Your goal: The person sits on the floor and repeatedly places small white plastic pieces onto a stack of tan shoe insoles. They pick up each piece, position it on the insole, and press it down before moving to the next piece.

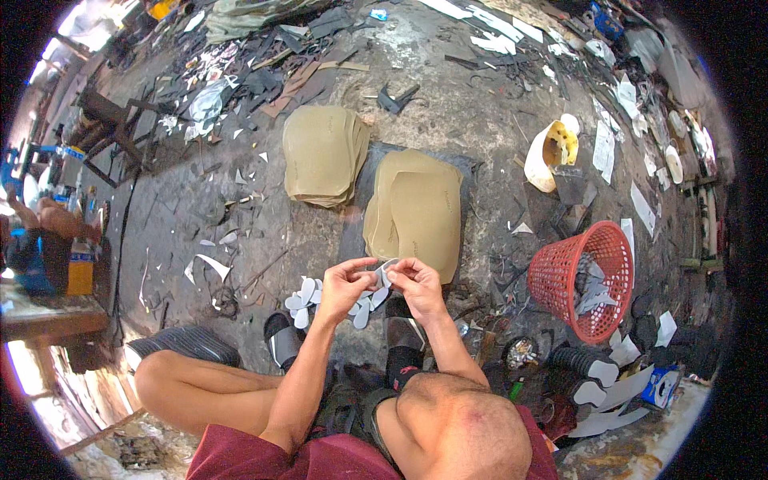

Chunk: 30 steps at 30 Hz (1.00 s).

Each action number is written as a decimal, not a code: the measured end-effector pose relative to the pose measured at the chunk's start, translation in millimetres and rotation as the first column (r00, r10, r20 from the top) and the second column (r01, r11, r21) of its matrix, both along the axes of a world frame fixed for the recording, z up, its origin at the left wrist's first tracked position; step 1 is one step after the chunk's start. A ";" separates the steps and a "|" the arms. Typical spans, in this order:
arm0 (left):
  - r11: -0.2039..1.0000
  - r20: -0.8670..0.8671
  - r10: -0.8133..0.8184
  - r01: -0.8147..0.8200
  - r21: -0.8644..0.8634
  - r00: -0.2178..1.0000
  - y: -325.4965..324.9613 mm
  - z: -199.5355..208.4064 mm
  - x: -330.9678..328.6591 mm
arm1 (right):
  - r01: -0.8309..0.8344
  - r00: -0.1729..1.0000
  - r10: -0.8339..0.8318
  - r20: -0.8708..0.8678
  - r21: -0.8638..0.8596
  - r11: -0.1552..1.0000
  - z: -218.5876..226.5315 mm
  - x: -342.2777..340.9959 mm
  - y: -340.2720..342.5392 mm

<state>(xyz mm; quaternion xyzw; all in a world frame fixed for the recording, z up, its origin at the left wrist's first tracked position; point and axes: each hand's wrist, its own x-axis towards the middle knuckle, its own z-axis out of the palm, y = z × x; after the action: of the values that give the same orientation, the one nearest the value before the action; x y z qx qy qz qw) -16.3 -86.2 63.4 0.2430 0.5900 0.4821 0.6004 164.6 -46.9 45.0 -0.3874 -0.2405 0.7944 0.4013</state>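
Note:
In front of my body, both hands meet over a small pale grey cutout piece (382, 273). My left hand (347, 288) is closed at its left side, thumb and fingers bent together. At its other side my right hand (418, 286) pinches it. Under and between the hands lies a loose pile of similar pale oval pieces (301, 300), partly covered by my fingers. Just beyond my right hand are tan, rounded sheets (436, 212), overlapping on a dark mat (352, 232). A second stack of tan sheets (322, 152) sits farther off to the left.
A red perforated basket (552, 276) leans on its side at right, with grey scraps inside. Beyond it lies a broken cream-coloured container (542, 158). Dark stacked soles (182, 346) rest near my left knee. A wooden bench (56, 316) with bottles stands far left. Scraps litter the floor.

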 end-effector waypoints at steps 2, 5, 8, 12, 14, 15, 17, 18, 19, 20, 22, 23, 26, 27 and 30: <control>0.989 -0.062 0.089 -0.081 0.123 0.994 -2.9 -13.6 -1.9 | 0.151 0.986 -0.148 -0.078 0.033 0.988 0.9 10.0 4.5; 0.980 -0.399 0.197 -0.179 0.082 0.896 -11.6 -38.0 -27.2 | 0.459 0.882 -0.454 -0.126 0.015 0.888 1.6 24.8 12.5; 0.959 -0.777 -0.239 0.265 -0.097 0.583 -21.9 -60.9 -36.2 | 0.405 0.914 -0.405 0.017 0.025 0.914 -0.9 33.4 18.1; 0.973 -0.919 -0.156 0.216 -0.080 0.362 -33.4 -60.9 -16.7 | 0.376 0.920 -0.379 0.098 0.042 0.926 -10.8 21.6 8.0; 0.969 -0.986 0.165 0.183 0.168 0.035 -33.3 -47.2 0.4 | 0.395 0.915 -0.398 0.057 0.057 0.917 -15.4 10.4 -3.3; 0.970 -0.949 0.131 0.162 0.183 0.288 -28.4 -40.1 8.8 | 0.412 0.910 -0.414 0.032 0.054 0.910 -17.0 5.8 -9.1; 0.953 -0.724 0.158 0.088 0.289 0.672 -18.1 -27.9 24.8 | 0.402 0.916 -0.401 -0.015 0.032 0.915 -18.5 0.3 -18.0; 0.989 -0.041 0.135 -0.132 0.072 0.990 -12.8 -23.5 34.2 | 0.386 0.922 -0.387 0.024 0.034 0.922 -18.2 1.1 -20.3; 0.984 -0.022 0.175 -0.174 0.043 0.984 -8.2 -19.4 33.8 | 0.294 0.956 -0.294 0.023 -0.011 0.956 -17.5 2.7 -21.5; 0.979 0.021 0.194 -0.195 0.062 0.981 -2.2 -16.6 31.4 | 0.304 0.926 -0.337 0.168 0.193 0.933 -16.1 7.8 -21.0; 0.948 0.166 0.318 -0.317 -0.037 0.933 8.0 -14.0 21.3 | 0.137 0.835 -0.341 0.433 0.435 0.890 -12.6 20.0 -16.6; 0.934 0.177 0.356 -0.353 -0.050 0.917 12.9 -14.3 15.9 | 0.138 0.824 -0.351 0.445 0.444 0.885 -10.8 25.8 -13.3; 0.960 0.139 0.279 -0.276 -0.042 0.950 28.0 -19.9 9.5 | -0.153 0.700 -0.339 0.628 0.596 0.788 -5.6 39.0 -5.0; 0.958 0.216 0.285 -0.276 -0.071 0.934 31.4 -23.3 11.8 | -0.191 0.670 -0.341 0.659 0.597 0.779 -4.4 40.1 -3.2; 0.950 0.020 0.303 -0.303 0.079 0.953 30.1 -35.6 20.4 | -0.262 0.606 -0.389 0.694 0.636 0.726 -2.7 33.0 -4.0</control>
<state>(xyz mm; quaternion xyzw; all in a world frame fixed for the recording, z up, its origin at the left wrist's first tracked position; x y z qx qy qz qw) 4.2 -56.0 27.7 0.1719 0.5979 0.5930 0.5113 197.6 -50.9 42.4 -0.5292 -0.6514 0.3737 0.3950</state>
